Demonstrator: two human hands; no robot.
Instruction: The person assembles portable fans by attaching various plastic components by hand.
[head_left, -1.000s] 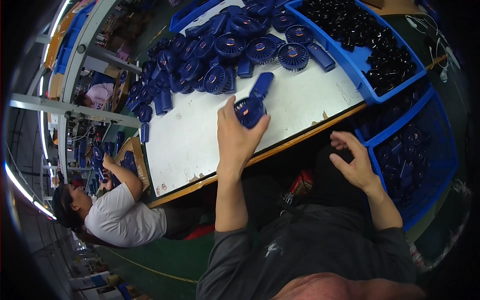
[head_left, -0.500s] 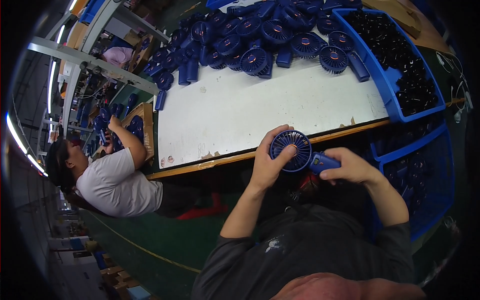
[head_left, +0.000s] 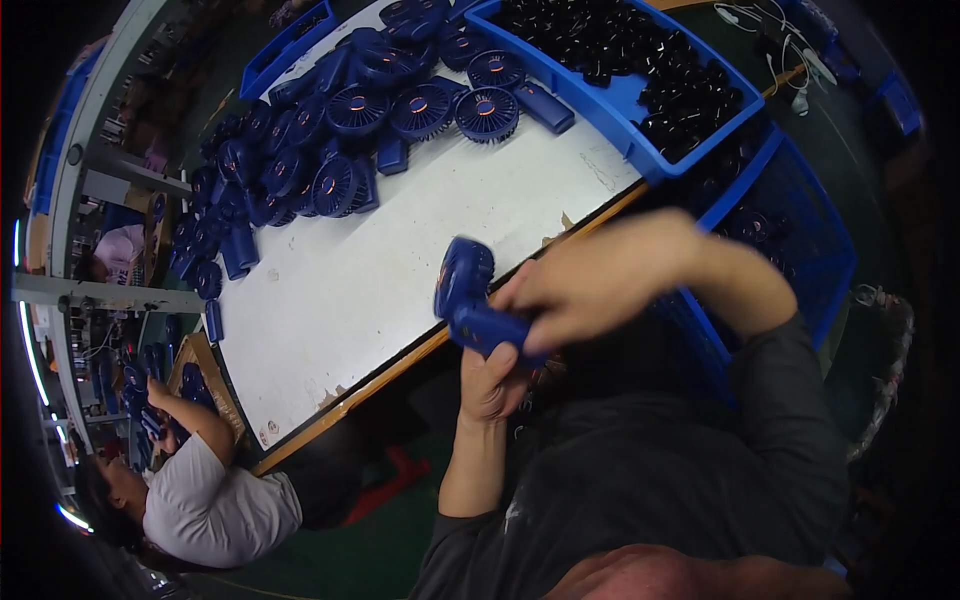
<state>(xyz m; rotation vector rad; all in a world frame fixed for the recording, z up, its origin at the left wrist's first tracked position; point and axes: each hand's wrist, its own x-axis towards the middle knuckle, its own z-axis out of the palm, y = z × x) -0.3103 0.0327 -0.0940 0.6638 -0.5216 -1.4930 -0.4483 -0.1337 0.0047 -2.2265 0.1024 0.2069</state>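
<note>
Dark grey shirt [head_left: 650,470] — sleeves [head_left: 785,375] leaving forearms [head_left: 475,465] bare — pale mark [head_left: 513,515] in front.

The navy-blue handheld fan [head_left: 466,290], its rounded head angled against the handle, is held at the white table's [head_left: 350,275] near edge.

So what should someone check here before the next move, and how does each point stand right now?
1. Handheld fan held: ok; the left hand has it by the handle.
2. Right hand gripping it too: cannot tell; that hand is motion-blurred beside the handle.
3. Fan apart from the pile of fans: ok; white tabletop shows between them.
4. Front of the fan facing the camera: not ok; its round head is seen from the side.
5. Small black parts in the blue tray: ok; plenty lie inside.
</note>
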